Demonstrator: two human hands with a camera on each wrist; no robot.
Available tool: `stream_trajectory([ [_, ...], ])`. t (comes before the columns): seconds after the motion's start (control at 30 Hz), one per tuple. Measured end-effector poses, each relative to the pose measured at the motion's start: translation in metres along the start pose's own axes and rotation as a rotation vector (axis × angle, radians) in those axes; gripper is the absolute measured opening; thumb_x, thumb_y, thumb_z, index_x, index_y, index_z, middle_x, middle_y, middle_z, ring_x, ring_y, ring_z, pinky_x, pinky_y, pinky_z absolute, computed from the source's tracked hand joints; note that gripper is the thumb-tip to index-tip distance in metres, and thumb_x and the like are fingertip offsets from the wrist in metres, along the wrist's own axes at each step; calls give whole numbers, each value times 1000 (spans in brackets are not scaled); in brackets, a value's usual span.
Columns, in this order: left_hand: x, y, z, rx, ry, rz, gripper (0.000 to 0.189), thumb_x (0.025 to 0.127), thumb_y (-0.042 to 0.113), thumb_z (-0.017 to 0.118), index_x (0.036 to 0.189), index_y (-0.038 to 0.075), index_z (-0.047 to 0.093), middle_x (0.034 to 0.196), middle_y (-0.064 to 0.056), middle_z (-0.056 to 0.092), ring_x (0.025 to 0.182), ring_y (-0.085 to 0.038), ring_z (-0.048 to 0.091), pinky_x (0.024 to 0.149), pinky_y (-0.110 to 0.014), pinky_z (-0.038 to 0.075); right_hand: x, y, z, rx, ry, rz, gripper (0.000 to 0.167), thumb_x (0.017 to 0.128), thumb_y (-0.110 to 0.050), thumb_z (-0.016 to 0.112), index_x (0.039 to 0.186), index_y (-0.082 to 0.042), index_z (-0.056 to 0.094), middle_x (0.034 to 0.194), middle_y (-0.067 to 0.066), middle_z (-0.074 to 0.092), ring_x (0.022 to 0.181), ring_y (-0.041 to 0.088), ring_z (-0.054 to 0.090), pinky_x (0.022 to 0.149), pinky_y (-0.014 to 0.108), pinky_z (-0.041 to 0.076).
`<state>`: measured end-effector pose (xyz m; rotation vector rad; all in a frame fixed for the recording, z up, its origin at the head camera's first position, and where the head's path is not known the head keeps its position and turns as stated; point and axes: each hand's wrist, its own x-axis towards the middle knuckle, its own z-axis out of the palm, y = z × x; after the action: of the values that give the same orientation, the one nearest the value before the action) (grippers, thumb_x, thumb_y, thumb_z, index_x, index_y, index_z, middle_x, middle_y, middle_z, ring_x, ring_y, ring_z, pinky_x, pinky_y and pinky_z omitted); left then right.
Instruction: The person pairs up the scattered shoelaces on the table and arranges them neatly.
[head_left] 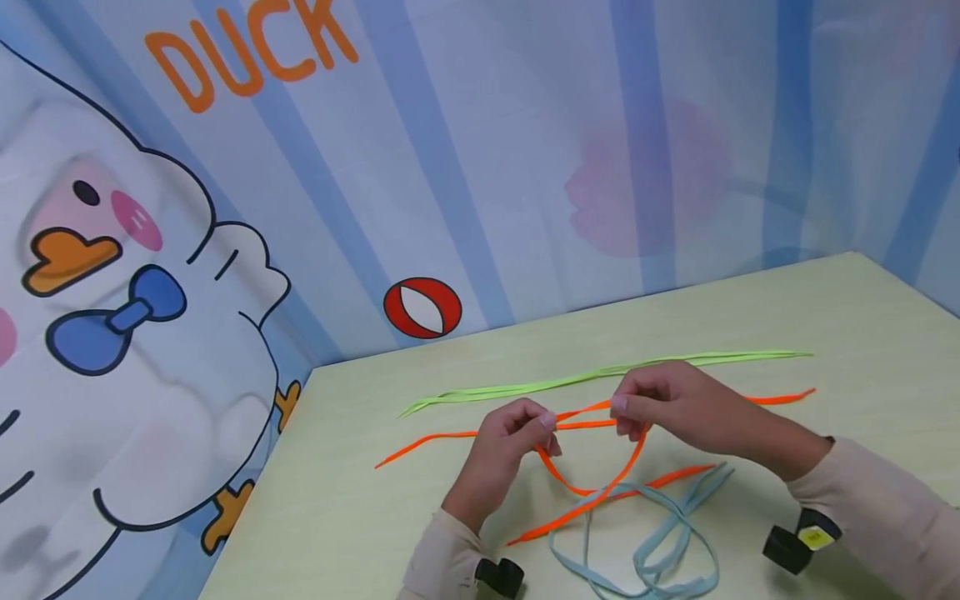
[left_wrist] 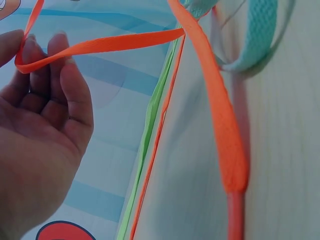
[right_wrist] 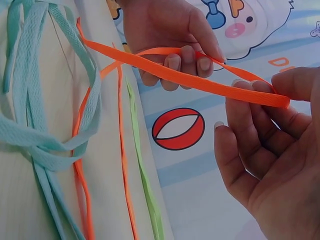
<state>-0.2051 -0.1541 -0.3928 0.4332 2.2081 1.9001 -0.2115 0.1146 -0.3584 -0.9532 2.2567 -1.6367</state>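
A flat orange shoelace (head_left: pixel 634 454) is pinched by both hands above the table, and its two ends cross and hang toward the near side. My left hand (head_left: pixel 512 446) grips it between thumb and fingers. To the right, my right hand (head_left: pixel 678 408) pinches the same lace, which bends around its fingertips in the right wrist view. Between the hands runs a short stretch of lace (right_wrist: pixel 190 77). Another orange shoelace (head_left: pixel 780 399) lies lengthwise on the table, passing behind both hands. A light blue shoelace (head_left: pixel 678 517) lies in loose loops below them.
A folded lime green shoelace (head_left: pixel 517 388) stretches along the far part of the pale table (head_left: pixel 337 517). Behind the table's back edge hangs a blue striped cloth (head_left: pixel 510 167) printed with a duck and a red ball. Small black devices sit at both wrists.
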Motion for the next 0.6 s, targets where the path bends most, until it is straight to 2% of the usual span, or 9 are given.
stream_trajectory([
  [0.13,0,0,-2,-8,-8,16,38,100,34,62,98,-4,59,85,-11,63,83,-24,65,91,-40,51,0,0,-2,-4,2,-1,19,102,-18,58,95,-3,67,90,9,69,82,26,68,78,36,57],
  [0.33,0,1,-5,-42,11,20,35,101,34,60,86,3,57,84,-11,60,83,-25,64,90,-40,52,0,1,-6,-9,2,-14,19,103,-18,57,93,-6,68,90,9,69,82,30,68,79,37,57],
  [0.6,-2,2,-8,-69,24,20,40,102,38,57,80,4,54,81,-10,60,83,-25,63,92,-42,50,-2,-1,-11,-12,13,-6,20,103,-20,57,91,-8,67,89,13,68,81,29,67,78,37,56],
])
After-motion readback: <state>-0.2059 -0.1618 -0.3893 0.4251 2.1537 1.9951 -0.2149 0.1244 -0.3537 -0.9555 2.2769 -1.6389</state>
